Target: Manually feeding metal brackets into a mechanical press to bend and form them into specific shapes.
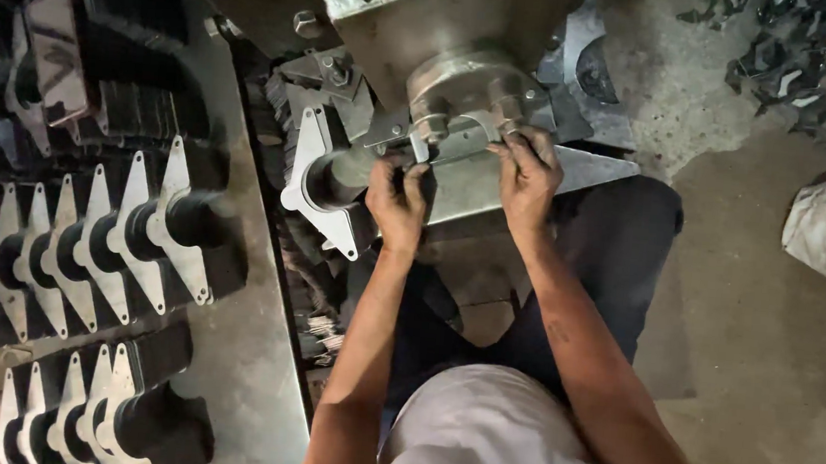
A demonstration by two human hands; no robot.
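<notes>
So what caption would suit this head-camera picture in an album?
Both hands, left hand and right hand, hold a flat metal part at a press, beside rows of stacked parts.

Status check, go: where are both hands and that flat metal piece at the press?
Left hand and right hand both pinching the flat metal piece under the press head. Stamped brackets stacked left, apart. Nothing blocking.

**Operator appearance, head view**

Both forearms bare, no sleeves reaching them. Left hand [397,204] and right hand [527,177]: no gloves, rings or watch seen. Light grey-white shirt [495,440] at near edge. Dark navy trousers [608,247] beyond it.
</notes>
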